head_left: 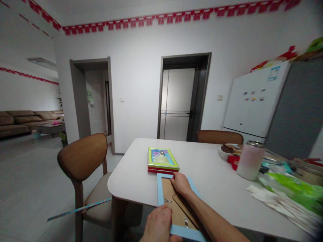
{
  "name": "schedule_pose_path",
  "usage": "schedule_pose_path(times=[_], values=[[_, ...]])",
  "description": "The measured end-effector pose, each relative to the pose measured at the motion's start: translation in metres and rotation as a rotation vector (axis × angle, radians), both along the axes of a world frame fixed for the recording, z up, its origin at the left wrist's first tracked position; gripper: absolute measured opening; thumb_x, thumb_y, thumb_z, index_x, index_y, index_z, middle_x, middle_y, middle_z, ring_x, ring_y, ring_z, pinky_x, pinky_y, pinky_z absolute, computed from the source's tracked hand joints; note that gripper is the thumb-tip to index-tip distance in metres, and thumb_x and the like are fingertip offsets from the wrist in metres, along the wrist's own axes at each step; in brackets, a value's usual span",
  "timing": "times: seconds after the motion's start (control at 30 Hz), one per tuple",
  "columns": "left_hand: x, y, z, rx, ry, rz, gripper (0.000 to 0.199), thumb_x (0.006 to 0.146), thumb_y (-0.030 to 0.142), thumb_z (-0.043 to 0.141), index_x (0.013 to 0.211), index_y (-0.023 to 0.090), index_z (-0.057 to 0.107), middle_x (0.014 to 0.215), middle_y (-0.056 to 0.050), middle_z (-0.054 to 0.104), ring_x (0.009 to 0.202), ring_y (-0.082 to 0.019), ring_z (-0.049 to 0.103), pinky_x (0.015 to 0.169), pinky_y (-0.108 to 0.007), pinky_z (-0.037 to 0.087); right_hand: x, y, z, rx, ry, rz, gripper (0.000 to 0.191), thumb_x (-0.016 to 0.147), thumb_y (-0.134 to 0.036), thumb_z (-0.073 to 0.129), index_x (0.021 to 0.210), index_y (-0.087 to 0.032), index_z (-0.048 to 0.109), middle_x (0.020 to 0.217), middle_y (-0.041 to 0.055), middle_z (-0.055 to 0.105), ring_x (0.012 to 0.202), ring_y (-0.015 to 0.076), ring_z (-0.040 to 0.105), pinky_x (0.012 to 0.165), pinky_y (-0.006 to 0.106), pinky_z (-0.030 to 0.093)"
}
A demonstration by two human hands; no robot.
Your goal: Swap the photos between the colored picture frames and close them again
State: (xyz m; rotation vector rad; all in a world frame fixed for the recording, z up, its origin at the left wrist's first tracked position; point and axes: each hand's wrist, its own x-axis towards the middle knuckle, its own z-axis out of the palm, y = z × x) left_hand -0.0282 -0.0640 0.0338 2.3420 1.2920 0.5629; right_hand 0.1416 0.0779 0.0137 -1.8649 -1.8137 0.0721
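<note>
A light-blue picture frame [160,192] lies back side up at the near edge of the table, its brown backing board [176,209] showing small metal fittings and a folded stand leg. Wrapped round the frame's near left corner is my left hand [158,222], closed on its side. My right hand [181,183] is closed at the frame's far end, fingertips curled against the inner edge of the backing; what lies under them is hidden. Just beyond the frame sits a stack of picture frames, the top one yellow-green [163,158] with a figure in a pale dress, red edges below.
The white table [133,174] has a pink bottle [251,161], a green plastic package [290,188], white gloves or cloth [275,208] and other items at right. A wooden chair [84,158] with a patterned strip [79,209] across it stands left; another chair [219,137] is behind.
</note>
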Motion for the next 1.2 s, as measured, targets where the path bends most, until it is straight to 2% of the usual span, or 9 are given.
schedule_pose_path(times=[0.2, 0.37, 0.43, 0.53, 0.7, 0.8, 0.9, 1.03, 1.2], values=[[0.003, 0.001, 0.010, -0.027, 0.072, -0.012, 0.050, 0.055, 0.028, 0.067, 0.101, 0.015, 0.051, 0.108, -0.009, 0.055, 0.100, -0.024, 0.048, 0.089, -0.032, 0.035, 0.001, -0.002, 0.001, 0.035, 0.127, 0.010, 0.018, 0.063, -0.022, 0.053, 0.075, -0.015, 0.063, 0.079, 0.0114, 0.067, 0.069, 0.0185, 0.059, 0.056, 0.023, 0.036], [0.028, 0.001, 0.011, -0.077, 0.131, -0.049, 0.028, 0.079, 0.015, 0.040, 0.105, 0.014, 0.051, 0.128, -0.012, 0.039, 0.120, -0.023, 0.028, 0.100, -0.042, 0.016, 0.006, -0.004, 0.013, 0.070, 0.290, 0.027, 0.019, 0.063, -0.029, 0.052, 0.072, -0.017, 0.065, 0.070, 0.0081, 0.067, 0.065, 0.0178, 0.059, 0.055, 0.023, 0.038], [0.038, 0.003, 0.010, -0.083, 0.141, -0.071, 0.032, 0.078, 0.014, 0.041, 0.109, 0.011, 0.049, 0.130, -0.013, 0.034, 0.122, -0.024, 0.023, 0.100, -0.043, 0.015, 0.016, -0.007, 0.021, 0.085, 0.365, 0.031, 0.022, 0.063, -0.031, 0.050, 0.071, -0.017, 0.065, 0.069, 0.0073, 0.067, 0.066, 0.0178, 0.059, 0.056, 0.023, 0.040], [0.043, 0.005, 0.008, -0.085, 0.135, -0.148, 0.054, 0.064, 0.015, 0.058, 0.115, 0.006, 0.043, 0.130, -0.016, 0.033, 0.121, -0.028, 0.023, 0.100, -0.044, 0.015, 0.042, -0.022, 0.030, 0.107, 0.475, 0.020, 0.027, 0.063, -0.034, 0.048, 0.074, -0.016, 0.065, 0.073, 0.0066, 0.067, 0.069, 0.0173, 0.059, 0.061, 0.024, 0.042], [0.039, 0.003, 0.009, 0.013, -0.150, -0.088, 0.056, 0.054, 0.008, 0.057, 0.109, 0.007, 0.047, 0.127, -0.017, 0.037, 0.118, -0.029, 0.029, 0.100, -0.042, 0.019, 0.074, -0.077, 0.016, 0.086, 0.740, -0.061, 0.037, 0.067, -0.041, 0.042, 0.083, -0.015, 0.061, 0.076, 0.0079, 0.066, 0.066, 0.0165, 0.060, 0.060, 0.026, 0.045], [0.044, -0.001, 0.013, 0.095, -0.448, -0.022, 0.047, 0.062, 0.010, 0.049, 0.109, 0.011, 0.046, 0.123, -0.014, 0.042, 0.114, -0.025, 0.035, 0.096, -0.038, 0.027, 0.058, -0.103, 0.003, -0.048, 1.049, 0.037, 0.036, 0.064, -0.043, 0.047, 0.084, -0.017, 0.061, 0.069, 0.0059, 0.066, 0.062, 0.0160, 0.060, 0.057, 0.026, 0.046], [0.051, -0.004, 0.015, 0.107, -0.551, -0.028, 0.056, 0.064, 0.011, 0.046, 0.119, 0.011, 0.034, 0.114, -0.013, 0.048, 0.107, -0.022, 0.042, 0.092, -0.036, 0.032, 0.040, -0.107, 0.006, -0.009, 1.054, 0.117, 0.036, 0.062, -0.043, 0.050, 0.084, -0.017, 0.061, 0.066, 0.0058, 0.066, 0.062, 0.0175, 0.059, 0.055, 0.026, 0.045], [0.049, -0.004, 0.009, 0.082, -0.383, -0.083, 0.060, 0.057, 0.007, 0.046, 0.117, 0.008, 0.037, 0.109, -0.013, 0.052, 0.102, -0.022, 0.045, 0.090, -0.033, 0.035, 0.054, -0.093, 0.025, 0.047, 1.035, 0.099, 0.038, 0.061, -0.042, 0.051, 0.084, -0.014, 0.062, 0.067, 0.0057, 0.066, 0.063, 0.0190, 0.059, 0.056, 0.026, 0.046], [0.042, -0.003, -0.003, 0.015, -0.016, -0.143, 0.063, 0.054, 0.008, 0.051, 0.115, 0.001, 0.041, 0.128, -0.020, 0.034, 0.118, -0.029, 0.029, 0.100, -0.038, 0.021, 0.088, -0.083, 0.031, -0.035, 0.964, 0.001, 0.041, 0.066, -0.039, 0.045, 0.095, -0.015, 0.059, 0.078, 0.0071, 0.066, 0.058, 0.0138, 0.059, 0.054, 0.025, 0.045]])
